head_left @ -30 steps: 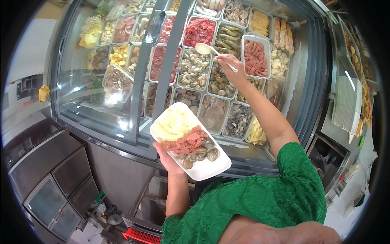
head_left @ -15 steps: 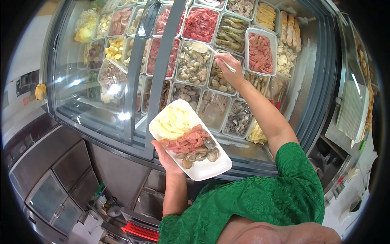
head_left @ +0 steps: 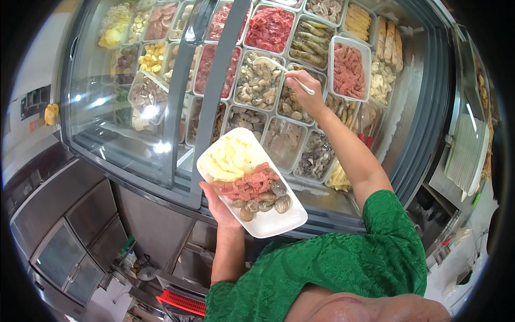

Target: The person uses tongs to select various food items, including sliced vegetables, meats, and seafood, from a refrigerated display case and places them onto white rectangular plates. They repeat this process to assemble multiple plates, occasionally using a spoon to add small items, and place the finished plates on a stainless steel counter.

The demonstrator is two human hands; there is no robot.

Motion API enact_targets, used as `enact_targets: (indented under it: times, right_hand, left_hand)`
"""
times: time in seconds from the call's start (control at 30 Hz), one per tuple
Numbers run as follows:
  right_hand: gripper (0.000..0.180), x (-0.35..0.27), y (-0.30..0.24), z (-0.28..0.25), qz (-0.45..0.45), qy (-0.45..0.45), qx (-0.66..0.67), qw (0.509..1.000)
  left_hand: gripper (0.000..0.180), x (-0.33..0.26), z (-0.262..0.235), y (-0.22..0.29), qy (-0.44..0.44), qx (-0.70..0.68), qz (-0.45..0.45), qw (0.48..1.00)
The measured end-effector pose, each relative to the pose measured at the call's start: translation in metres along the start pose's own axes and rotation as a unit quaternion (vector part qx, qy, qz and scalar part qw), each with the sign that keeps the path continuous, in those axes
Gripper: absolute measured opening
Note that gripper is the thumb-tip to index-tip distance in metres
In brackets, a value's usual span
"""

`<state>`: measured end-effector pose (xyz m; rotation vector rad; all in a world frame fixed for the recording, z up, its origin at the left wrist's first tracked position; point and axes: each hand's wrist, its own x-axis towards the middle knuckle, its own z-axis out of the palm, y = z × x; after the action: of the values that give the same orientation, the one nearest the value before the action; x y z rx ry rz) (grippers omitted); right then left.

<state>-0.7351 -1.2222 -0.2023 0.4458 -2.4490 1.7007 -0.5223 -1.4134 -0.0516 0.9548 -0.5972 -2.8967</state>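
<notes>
My left hand point(head_left: 219, 208) grips the lower left edge of a white rectangular plate point(head_left: 287, 217), held tilted in front of the display fridge. Pale yellow slices point(head_left: 228, 155), reddish meat strips point(head_left: 251, 182) and several clams point(head_left: 266, 202) lie on it. Over the fridge, my right hand point(head_left: 307, 96) is closed around the handle of a white spoon point(head_left: 280, 66). The spoon's bowl rests at the far edge of a tub of shelled shellfish meat point(head_left: 258, 86); part of the bowl is hard to make out. Beneath my right hand is a tub of clams in shell point(head_left: 291, 104).
Grey frame bars point(head_left: 213, 80) and sliding glass cross the fridge's left half. Around the shellfish stand tubs of red meat point(head_left: 270, 28), shrimp point(head_left: 311, 42), and a raised tub of meat strips point(head_left: 348, 72). A red basket point(head_left: 181, 302) sits below left; stacked white trays point(head_left: 462, 147) stand at right.
The spoon's bowl has tipped and sunk lower against the shellfish meat, while my right hand has shifted slightly. My left hand keeps the plate nearly in place.
</notes>
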Motion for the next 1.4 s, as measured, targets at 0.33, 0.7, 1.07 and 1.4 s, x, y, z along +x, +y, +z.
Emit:
enact_targets:
  times: [0.33, 0.7, 1.07, 1.4]
  right_hand:
    - [0.015, -0.022, -0.012, 0.007, 0.136, 0.025, 0.057, 0.989]
    - [0.014, -0.030, -0.016, 0.018, 0.067, 0.080, -0.002, 0.995]
    - [0.015, -0.036, -0.017, 0.021, 0.119, 0.044, 0.033, 0.991]
    - [0.014, -0.019, -0.004, 0.018, 0.419, 0.103, 0.330, 0.840]
  left_hand:
    - [0.070, 0.000, 0.000, 0.000, 0.018, -0.004, -0.005, 1.000]
    - [0.071, -0.003, -0.002, 0.001, 0.022, -0.013, -0.011, 1.000]
    - [0.075, -0.001, 0.003, 0.000, 0.004, 0.003, -0.013, 1.000]
    - [0.073, 0.001, -0.002, 0.000, 0.004, 0.005, -0.012, 1.000]
